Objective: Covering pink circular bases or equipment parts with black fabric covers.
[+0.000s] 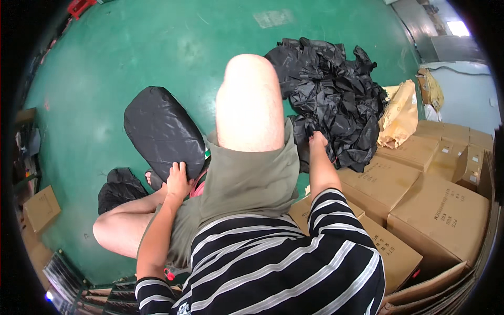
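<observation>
To the left of my raised knee lies a rounded, flat-looking black item (163, 123) with a smooth, slightly shiny cover. My left hand (179, 182) grips its near end, fingers over the top and thumb side partly hidden. A bit of green and white shows at its right edge, and something pink lies under my left hand. On the right is a big crumpled heap of thin black fabric (338, 97). My right hand (317, 140) is closed on the heap's near left edge, its fingertips partly hidden in the folds.
A smaller black bundle (122, 189) lies by my left foot. Brown cardboard boxes (438, 212) crowd the right side, with a crumpled tan paper bag (400, 115) beyond the heap. Another carton (42, 209) stands at far left, on the green floor (157, 47).
</observation>
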Demonstrator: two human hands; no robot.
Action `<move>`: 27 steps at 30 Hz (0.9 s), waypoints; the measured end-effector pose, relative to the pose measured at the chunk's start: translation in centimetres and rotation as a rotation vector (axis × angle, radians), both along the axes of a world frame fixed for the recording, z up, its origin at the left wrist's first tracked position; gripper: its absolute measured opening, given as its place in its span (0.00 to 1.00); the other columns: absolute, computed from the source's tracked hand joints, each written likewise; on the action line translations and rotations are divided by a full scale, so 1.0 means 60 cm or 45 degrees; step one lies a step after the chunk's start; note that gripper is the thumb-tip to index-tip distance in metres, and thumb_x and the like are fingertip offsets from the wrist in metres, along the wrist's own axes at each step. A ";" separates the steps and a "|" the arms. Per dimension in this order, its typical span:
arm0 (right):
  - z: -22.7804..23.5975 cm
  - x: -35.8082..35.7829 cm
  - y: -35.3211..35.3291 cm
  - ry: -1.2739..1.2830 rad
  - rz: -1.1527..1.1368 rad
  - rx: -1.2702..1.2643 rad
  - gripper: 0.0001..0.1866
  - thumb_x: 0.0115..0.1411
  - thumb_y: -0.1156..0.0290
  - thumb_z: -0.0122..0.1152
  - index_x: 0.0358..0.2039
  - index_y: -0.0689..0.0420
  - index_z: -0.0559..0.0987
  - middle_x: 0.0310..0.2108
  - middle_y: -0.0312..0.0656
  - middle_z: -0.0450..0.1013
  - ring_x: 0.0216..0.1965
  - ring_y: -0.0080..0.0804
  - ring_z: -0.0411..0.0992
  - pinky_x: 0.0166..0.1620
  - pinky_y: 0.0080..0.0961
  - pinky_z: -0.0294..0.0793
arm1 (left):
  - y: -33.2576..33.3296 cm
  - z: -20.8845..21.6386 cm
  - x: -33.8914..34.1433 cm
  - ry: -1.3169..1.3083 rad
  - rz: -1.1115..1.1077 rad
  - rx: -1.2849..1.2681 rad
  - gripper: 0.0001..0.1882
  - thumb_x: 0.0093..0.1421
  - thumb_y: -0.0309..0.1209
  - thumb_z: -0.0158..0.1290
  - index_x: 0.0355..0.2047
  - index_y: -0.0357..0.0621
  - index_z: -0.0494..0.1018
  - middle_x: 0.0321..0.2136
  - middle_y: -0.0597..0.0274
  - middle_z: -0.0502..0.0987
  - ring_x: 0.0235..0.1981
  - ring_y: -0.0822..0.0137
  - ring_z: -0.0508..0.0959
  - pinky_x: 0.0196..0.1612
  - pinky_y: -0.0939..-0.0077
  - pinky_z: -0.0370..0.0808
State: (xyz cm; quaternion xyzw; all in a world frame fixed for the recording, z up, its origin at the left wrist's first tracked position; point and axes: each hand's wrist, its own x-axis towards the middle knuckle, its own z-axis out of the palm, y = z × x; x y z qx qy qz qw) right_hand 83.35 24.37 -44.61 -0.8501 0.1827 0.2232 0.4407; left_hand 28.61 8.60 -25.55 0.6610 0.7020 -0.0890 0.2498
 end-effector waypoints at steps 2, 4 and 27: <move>0.002 0.059 0.027 -0.275 0.209 -0.218 0.03 0.51 0.79 0.52 0.26 0.60 0.74 0.22 0.47 0.72 0.19 0.41 0.72 0.20 0.37 0.71 | 0.011 0.001 0.004 -0.038 0.018 -0.002 0.34 0.44 0.32 0.66 0.48 0.41 0.60 0.44 0.47 0.64 0.47 0.46 0.71 0.44 0.56 0.77; 0.025 0.139 0.050 -0.664 0.193 0.212 0.06 0.53 0.78 0.48 0.24 0.60 0.74 0.21 0.45 0.72 0.18 0.41 0.72 0.20 0.35 0.71 | 0.034 0.000 0.013 -0.187 0.000 -0.036 0.33 0.44 0.32 0.67 0.48 0.43 0.61 0.44 0.47 0.65 0.47 0.45 0.72 0.45 0.56 0.77; 0.687 -0.754 -0.198 -0.550 3.912 1.993 0.23 0.44 0.70 0.58 0.45 0.52 0.77 0.23 0.33 0.66 0.27 0.30 0.68 0.31 0.27 0.66 | 0.063 0.305 -0.137 -3.135 1.750 0.810 0.27 0.73 0.45 0.31 0.64 0.42 0.59 0.61 0.58 0.65 0.61 0.58 0.65 0.69 0.61 0.52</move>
